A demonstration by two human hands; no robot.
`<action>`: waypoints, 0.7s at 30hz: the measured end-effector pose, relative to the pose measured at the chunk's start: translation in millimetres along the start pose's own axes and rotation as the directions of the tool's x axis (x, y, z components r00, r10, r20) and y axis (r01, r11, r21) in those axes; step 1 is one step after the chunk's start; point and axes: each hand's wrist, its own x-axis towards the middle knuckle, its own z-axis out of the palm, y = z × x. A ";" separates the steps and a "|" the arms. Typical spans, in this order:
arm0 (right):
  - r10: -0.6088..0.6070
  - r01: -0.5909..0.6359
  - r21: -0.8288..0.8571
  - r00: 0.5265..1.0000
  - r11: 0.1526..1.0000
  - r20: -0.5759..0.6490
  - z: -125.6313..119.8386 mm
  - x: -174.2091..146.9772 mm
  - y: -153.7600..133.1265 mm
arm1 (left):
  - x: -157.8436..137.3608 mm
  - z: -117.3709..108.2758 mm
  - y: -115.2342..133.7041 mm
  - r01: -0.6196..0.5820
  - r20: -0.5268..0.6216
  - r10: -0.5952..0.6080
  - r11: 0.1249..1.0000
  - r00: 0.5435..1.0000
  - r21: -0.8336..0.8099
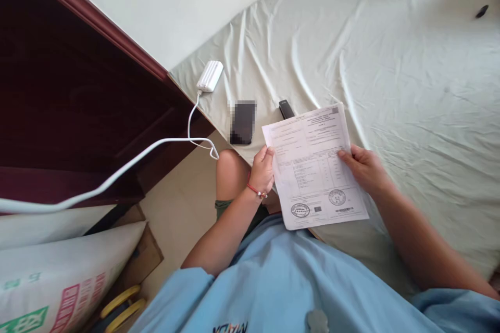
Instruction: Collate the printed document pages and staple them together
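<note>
A printed paper document point(312, 166) with two round stamps near its lower edge is held up in front of my body. It looks like more than one sheet, but I cannot tell how many. My left hand point(262, 169), with a red bracelet at the wrist, pinches its left edge. On the opposite side my right hand point(365, 166) grips the right edge, thumb on top. Just beyond the paper lies a black stapler-like object point(286, 109), partly hidden by the sheet. A dark phone point(242, 124), partly pixelated, rests left of it.
Wrinkled pale cloth point(410, 78) covers the bed-like surface. A white power strip point(210, 76) lies at its left edge, its white cable point(117, 174) running left past my knee. Printed sacks point(70, 270) stand at lower left beside a yellow-rimmed spool point(123, 309). A small black item point(482, 11) lies far right.
</note>
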 end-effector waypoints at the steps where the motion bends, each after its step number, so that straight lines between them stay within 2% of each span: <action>1: -0.031 0.031 -0.001 0.999 1.000 -0.028 4.1 2.4 3.0 | 0.7 -3.9 -1.2 -0.029 -0.005 0.029 0.999 1.000 0.029; 4: -0.125 0.130 0.031 0.983 0.991 -0.135 8.9 7.9 14.2 | -3.8 -12.6 -2.8 -0.103 0.009 0.104 0.977 0.995 0.184; 6: -0.156 0.172 0.066 0.967 0.983 -0.200 8.2 9.7 21.6 | -10.5 -16.6 -3.2 -0.152 0.070 0.136 0.929 0.988 0.337; 9: -0.178 0.199 0.073 0.959 0.977 -0.221 6.2 11.1 29.0 | -19.9 -19.7 -5.6 -0.228 0.154 0.170 0.791 0.973 0.567; 11: -0.202 0.213 0.030 0.958 0.977 -0.205 5.7 12.1 30.9 | -23.6 -19.1 -8.6 -0.253 0.156 0.201 0.694 0.967 0.674; 14: -0.253 0.238 -0.094 0.941 0.967 -0.225 5.7 13.1 30.9 | -25.4 -15.6 -12.8 -0.262 0.134 0.244 0.629 0.960 0.732; 18: -0.319 0.257 -0.232 0.901 0.938 -0.294 6.0 10.8 28.9 | -26.8 -13.2 -14.7 -0.244 0.077 0.291 0.597 0.954 0.764; 21: -0.328 0.242 -0.295 0.898 0.924 -0.292 6.1 8.8 27.4 | -28.4 -14.1 -14.8 -0.233 0.049 0.310 0.591 0.949 0.772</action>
